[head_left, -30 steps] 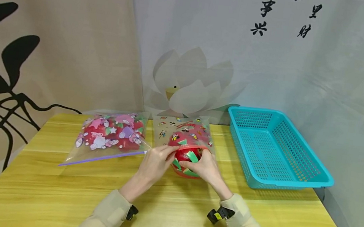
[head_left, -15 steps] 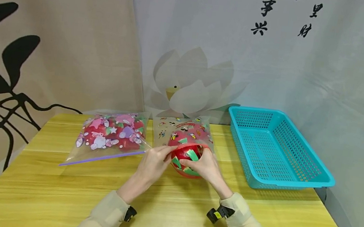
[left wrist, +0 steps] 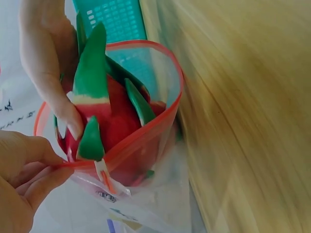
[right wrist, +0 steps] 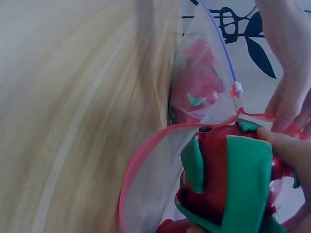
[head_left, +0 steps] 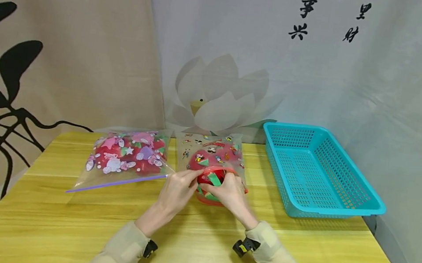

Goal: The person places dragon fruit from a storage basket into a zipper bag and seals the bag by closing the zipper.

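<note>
My left hand (head_left: pixel 178 189) pinches the red zip rim of a clear zip bag (head_left: pixel 187 146) printed with small cartoon figures. My right hand (head_left: pixel 231 194) grips a red dragon fruit with green scales (left wrist: pixel 121 119) at the bag's mouth, thumb on the near side. The left wrist view has the mouth spread wide, with the fruit partly inside it. More red fruit shows through the bag's far part. The right wrist view gives the fruit (right wrist: pixel 214 165) close up; some right fingers are hidden behind it.
Left of my hands lies a second zip bag (head_left: pixel 128 151) with a purple zip, filled with red and green fruit. A turquoise basket (head_left: pixel 288 181) stands at the right on the wooden table (head_left: pixel 196 245). A printed curtain hangs behind.
My right hand and the dragon fruit have shifted slightly left within the bag's mouth. The left hand keeps its pinch on the rim, almost still.
</note>
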`<state>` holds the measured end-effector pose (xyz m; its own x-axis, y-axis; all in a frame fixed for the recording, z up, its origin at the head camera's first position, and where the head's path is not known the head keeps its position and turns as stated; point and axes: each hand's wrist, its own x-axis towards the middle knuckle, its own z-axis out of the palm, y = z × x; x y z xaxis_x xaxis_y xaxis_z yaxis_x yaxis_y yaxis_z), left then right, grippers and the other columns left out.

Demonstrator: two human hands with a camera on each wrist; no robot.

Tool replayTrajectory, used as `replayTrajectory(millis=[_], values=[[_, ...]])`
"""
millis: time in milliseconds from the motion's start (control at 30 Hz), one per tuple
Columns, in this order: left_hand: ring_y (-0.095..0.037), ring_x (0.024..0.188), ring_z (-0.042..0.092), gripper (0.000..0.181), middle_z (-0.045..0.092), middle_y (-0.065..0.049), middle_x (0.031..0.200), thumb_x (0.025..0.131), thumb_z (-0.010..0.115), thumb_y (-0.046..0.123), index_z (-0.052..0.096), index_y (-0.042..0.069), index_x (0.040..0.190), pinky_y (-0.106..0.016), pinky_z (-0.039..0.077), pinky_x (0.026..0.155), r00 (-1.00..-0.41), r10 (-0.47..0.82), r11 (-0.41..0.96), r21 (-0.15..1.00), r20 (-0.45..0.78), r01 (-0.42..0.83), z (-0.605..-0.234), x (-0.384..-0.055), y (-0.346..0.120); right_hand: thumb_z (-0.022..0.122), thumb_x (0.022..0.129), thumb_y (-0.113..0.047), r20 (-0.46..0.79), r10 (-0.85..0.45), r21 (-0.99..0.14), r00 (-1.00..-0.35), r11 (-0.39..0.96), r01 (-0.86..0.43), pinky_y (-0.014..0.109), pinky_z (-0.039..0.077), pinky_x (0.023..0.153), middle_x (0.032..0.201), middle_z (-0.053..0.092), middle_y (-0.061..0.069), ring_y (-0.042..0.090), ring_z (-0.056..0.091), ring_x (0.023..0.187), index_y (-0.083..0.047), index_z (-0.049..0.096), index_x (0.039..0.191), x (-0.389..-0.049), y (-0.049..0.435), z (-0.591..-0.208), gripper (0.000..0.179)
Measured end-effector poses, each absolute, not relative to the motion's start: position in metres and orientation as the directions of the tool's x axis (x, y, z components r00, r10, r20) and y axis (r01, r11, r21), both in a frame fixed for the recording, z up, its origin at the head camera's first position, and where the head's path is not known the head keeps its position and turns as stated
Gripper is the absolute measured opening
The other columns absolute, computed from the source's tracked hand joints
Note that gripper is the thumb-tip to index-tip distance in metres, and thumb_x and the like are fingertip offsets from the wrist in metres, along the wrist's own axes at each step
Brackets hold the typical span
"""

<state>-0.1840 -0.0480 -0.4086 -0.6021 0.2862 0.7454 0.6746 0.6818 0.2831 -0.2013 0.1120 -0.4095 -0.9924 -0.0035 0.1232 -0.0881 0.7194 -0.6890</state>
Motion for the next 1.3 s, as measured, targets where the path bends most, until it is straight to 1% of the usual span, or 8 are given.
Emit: replayTrajectory(millis=[100, 200, 400, 500, 600, 767, 1067, 1300], values=[[-0.019, 0.064, 0.069, 0.026, 0.073, -0.015, 0.080, 0.071, 0.073, -0.011, 0.072, -0.004, 0.096, -0.022, 0.057, 0.057, -0.604, 0.278, 0.684, 0.287, 0.747, 0.670, -0.409, -0.183, -0.049, 0.082, 0.068, -0.046, 0.136, -0.030, -0.667, -0.990, 0.736, -0.114, 0.020, 0.041, 0.044, 0.067, 0.066, 0.003, 0.010, 0.056, 0.052, -0.007, 0.062, 0.099, -0.204, 0.109, -0.411, 0.053], [-0.017, 0.062, 0.068, 0.025, 0.073, -0.016, 0.080, 0.070, 0.071, -0.013, 0.073, -0.004, 0.094, -0.020, 0.056, 0.056, -0.612, 0.267, 0.680, 0.304, 0.744, 0.667, -0.409, -0.183, -0.050, 0.082, 0.068, -0.042, 0.150, -0.063, -0.677, -0.987, 0.721, -0.149, 0.021, 0.038, 0.042, 0.064, 0.064, 0.003, 0.009, 0.052, 0.047, -0.006, 0.057, 0.114, -0.208, 0.110, -0.412, 0.064], [-0.020, 0.067, 0.071, 0.026, 0.074, -0.017, 0.085, 0.071, 0.071, -0.014, 0.073, -0.003, 0.094, -0.020, 0.057, 0.058, -0.662, 0.257, 0.687, 0.349, 0.704, 0.638, -0.409, -0.183, -0.056, 0.084, 0.068, -0.039, 0.133, -0.096, -0.694, -0.987, 0.701, -0.161, 0.023, 0.036, 0.047, 0.078, 0.070, 0.004, 0.008, 0.049, 0.052, -0.011, 0.047, 0.131, -0.214, 0.117, -0.412, 0.079], [-0.018, 0.065, 0.070, 0.025, 0.074, -0.016, 0.086, 0.072, 0.072, -0.013, 0.073, -0.002, 0.094, -0.020, 0.056, 0.056, -0.677, 0.248, 0.698, 0.358, 0.693, 0.621, -0.409, -0.183, -0.058, 0.084, 0.067, -0.039, 0.107, -0.095, -0.691, -0.990, 0.709, -0.143, 0.022, 0.029, 0.046, 0.070, 0.065, -0.001, 0.009, 0.040, 0.051, -0.011, 0.053, 0.123, -0.214, 0.119, -0.411, 0.070], [-0.018, 0.064, 0.069, 0.024, 0.074, -0.016, 0.085, 0.072, 0.071, -0.013, 0.073, -0.002, 0.093, -0.020, 0.055, 0.055, -0.679, 0.236, 0.704, 0.359, 0.695, 0.613, -0.409, -0.184, -0.061, 0.083, 0.068, -0.040, 0.086, -0.105, -0.686, -0.991, 0.715, -0.135, 0.022, 0.022, 0.044, 0.054, 0.046, -0.005, 0.008, 0.030, 0.048, -0.010, 0.061, 0.100, -0.215, 0.120, -0.411, 0.049], [-0.022, 0.067, 0.071, 0.023, 0.073, -0.016, 0.084, 0.072, 0.071, -0.012, 0.072, -0.003, 0.092, -0.021, 0.056, 0.056, -0.676, 0.215, 0.717, 0.356, 0.705, 0.600, -0.412, -0.187, -0.062, 0.081, 0.069, -0.043, 0.064, -0.113, -0.684, -0.992, 0.719, -0.126, 0.023, 0.016, 0.042, 0.046, 0.025, -0.007, 0.008, 0.021, 0.044, -0.013, 0.055, 0.069, -0.216, 0.122, -0.410, 0.040], [-0.022, 0.065, 0.070, 0.018, 0.074, -0.018, 0.084, 0.074, 0.072, -0.007, 0.072, -0.003, 0.092, -0.021, 0.055, 0.054, -0.671, 0.209, 0.724, 0.349, 0.711, 0.595, -0.420, -0.186, -0.059, 0.082, 0.069, -0.043, 0.104, -0.087, -0.707, -0.991, 0.694, -0.136, 0.022, 0.021, 0.041, 0.044, 0.043, -0.005, 0.008, 0.031, 0.042, -0.010, 0.062, 0.083, -0.212, 0.120, -0.412, 0.041], [-0.021, 0.063, 0.070, 0.018, 0.073, -0.014, 0.076, 0.074, 0.072, -0.007, 0.073, -0.004, 0.091, -0.025, 0.056, 0.054, -0.594, 0.263, 0.723, 0.252, 0.761, 0.643, -0.424, -0.183, -0.053, 0.081, 0.069, -0.041, 0.140, -0.035, -0.699, -0.990, 0.704, -0.124, 0.018, 0.040, 0.046, 0.062, 0.062, 0.001, 0.009, 0.052, 0.053, -0.005, 0.060, 0.100, -0.208, 0.109, -0.417, 0.052]])
